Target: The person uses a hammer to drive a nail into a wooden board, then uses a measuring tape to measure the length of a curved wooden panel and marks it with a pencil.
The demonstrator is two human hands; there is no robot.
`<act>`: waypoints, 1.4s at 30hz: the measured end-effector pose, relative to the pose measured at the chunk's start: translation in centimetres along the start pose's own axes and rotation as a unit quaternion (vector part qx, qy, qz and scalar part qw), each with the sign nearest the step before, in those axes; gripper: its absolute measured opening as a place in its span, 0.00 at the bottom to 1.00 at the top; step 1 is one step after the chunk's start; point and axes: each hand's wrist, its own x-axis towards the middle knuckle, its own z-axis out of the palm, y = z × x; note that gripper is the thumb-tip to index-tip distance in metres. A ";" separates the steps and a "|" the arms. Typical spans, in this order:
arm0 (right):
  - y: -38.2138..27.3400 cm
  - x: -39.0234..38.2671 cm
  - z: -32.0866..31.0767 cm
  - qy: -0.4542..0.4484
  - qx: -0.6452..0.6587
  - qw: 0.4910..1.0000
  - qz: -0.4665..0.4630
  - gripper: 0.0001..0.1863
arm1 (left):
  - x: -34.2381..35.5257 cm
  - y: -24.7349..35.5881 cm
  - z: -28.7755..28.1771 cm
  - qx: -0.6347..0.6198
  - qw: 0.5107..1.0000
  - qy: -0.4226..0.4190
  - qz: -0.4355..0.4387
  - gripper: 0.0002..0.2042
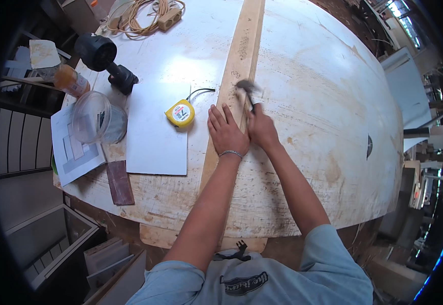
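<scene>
A long wooden board (241,46) with pencil marks runs lengthwise over the worn white tabletop. My left hand (226,129) lies on it with fingers spread flat. My right hand (261,127), just to the right, is closed around the handle of a hammer (246,86), whose dark head is blurred over the board's marks. A yellow tape measure (180,113) rests left of my left hand, its black strap reaching toward the board. Under and beside the tape lies a white sheet (155,147).
The tabletop (323,117) also holds a black power tool (99,53), coiled cord with socket blocks (168,18), an orange bottle (71,81), a clear tub (97,117), printed paper (71,162) and a maroon piece (120,183). Panels and frames stand around the table.
</scene>
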 end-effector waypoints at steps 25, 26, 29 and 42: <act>4.5 -26.5 4.9 0.026 0.170 0.968 0.185 0.22 | 1.6 -8.5 -0.9 0.045 0.977 -0.066 0.197 0.34; 4.2 -27.6 5.2 0.014 0.171 0.968 0.181 0.22 | 1.6 -8.8 -0.4 0.042 0.977 -0.048 0.205 0.33; 3.2 -31.1 5.8 -0.024 0.173 0.971 0.165 0.21 | 1.2 -9.0 -0.1 0.038 0.978 -0.033 0.204 0.32; -2.3 -30.9 5.6 -0.093 0.120 0.982 0.110 0.17 | 1.5 -9.5 0.4 0.038 0.976 0.001 0.213 0.31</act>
